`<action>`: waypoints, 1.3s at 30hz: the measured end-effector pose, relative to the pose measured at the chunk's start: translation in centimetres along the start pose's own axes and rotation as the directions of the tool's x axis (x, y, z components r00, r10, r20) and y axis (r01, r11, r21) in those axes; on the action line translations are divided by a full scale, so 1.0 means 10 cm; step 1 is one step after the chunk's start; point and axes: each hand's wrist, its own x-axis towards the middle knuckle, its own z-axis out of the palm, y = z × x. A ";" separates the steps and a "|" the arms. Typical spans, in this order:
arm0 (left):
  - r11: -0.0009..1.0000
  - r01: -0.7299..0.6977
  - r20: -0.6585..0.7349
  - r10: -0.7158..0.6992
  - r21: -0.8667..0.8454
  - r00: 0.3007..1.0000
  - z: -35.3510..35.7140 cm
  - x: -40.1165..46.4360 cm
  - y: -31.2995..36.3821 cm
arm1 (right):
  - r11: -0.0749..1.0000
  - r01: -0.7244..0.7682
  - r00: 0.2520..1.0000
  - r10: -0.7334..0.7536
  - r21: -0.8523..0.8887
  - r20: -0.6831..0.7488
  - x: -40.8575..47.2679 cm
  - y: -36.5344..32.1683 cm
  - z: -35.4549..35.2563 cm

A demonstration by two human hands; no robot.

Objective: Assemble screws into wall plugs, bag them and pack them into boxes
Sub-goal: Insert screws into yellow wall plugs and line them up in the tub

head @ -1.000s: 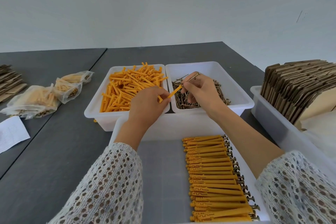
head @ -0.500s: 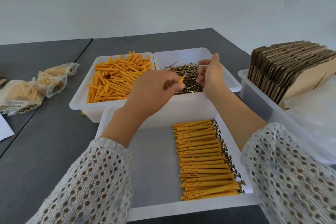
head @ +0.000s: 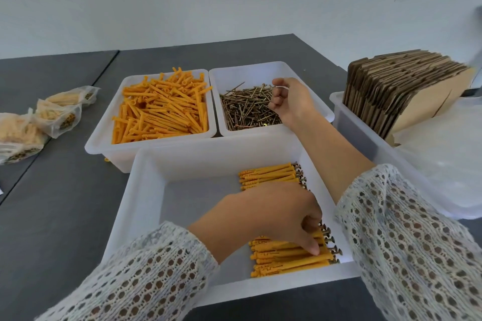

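Dark grey matte tabletop [head: 60, 216] carries everything in view. Nearest the camera sits a large white translucent plastic bin [head: 146, 203], its grey floor partly bare. Behind it, side by side and touching, stand two smaller white plastic tubs: the left tub [head: 104, 135] is heaped with loose orange ribbed plastic wall plugs [head: 161, 107] lying in all directions; the right tub [head: 260, 70] holds a tangle of thin brass-coloured metal screws [head: 247, 109]. At the right edge another white plastic crate [head: 365, 138] holds a row of flattened brown cardboard boxes [head: 399, 88] standing on edge. At far left, clear plastic bags [head: 57, 114] filled with pale plugs lie on the table. Task items: assembled orange plugs with screws inserted [head: 268, 177] lie in the large bin along its right side, in one neat column, parallel, slotted tips pointing left, dark round screw heads projecting right. Left hand [head: 268, 216], in a white open-knit sleeve, lies across the middle of that column, fingers bent downward and close together, fingertips [head: 313, 249] pressing on plugs near the front end; whether it pinches one cannot be determined. Right hand [head: 292, 101] is over the screw tub, fingers curled inward above the pile; any screw in the grip is not resolvable.
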 end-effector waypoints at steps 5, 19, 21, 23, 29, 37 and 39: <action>0.989 0.016 0.020 -0.013 -0.149 1.000 -0.03 -0.01 -0.01 | 1.000 0.005 1.000 -0.004 -0.028 0.011 -0.01 0.00 0.00; 0.981 0.032 -0.326 -0.093 -0.190 0.941 -0.32 -0.04 -0.34 | 0.839 0.157 0.986 -0.166 -0.522 0.029 -0.02 0.07 0.08; 0.972 0.061 -0.513 -0.171 -0.225 0.841 -0.44 -0.13 -0.56 | 0.705 0.237 0.965 -0.249 -0.668 0.080 -0.01 0.12 0.07; 0.961 0.146 -0.674 -0.268 -0.233 0.689 -0.51 -0.24 -0.80 | 0.567 0.266 0.947 -0.304 -0.780 0.102 0.01 0.16 0.06; 0.807 0.530 -0.860 -0.442 -0.259 0.254 -0.51 -0.51 -1.36 | 0.125 0.223 0.961 -0.193 -0.967 0.197 0.03 0.17 0.03; 0.585 0.756 -0.508 -0.766 -0.294 0.394 -0.50 -0.56 -1.62 | -0.220 0.208 0.963 0.218 -0.953 0.159 0.00 0.18 0.16; 0.603 0.737 -0.497 -0.761 -0.305 0.416 -0.51 -0.56 -1.64 | -0.202 0.201 0.964 0.214 -0.959 0.156 0.00 0.17 0.15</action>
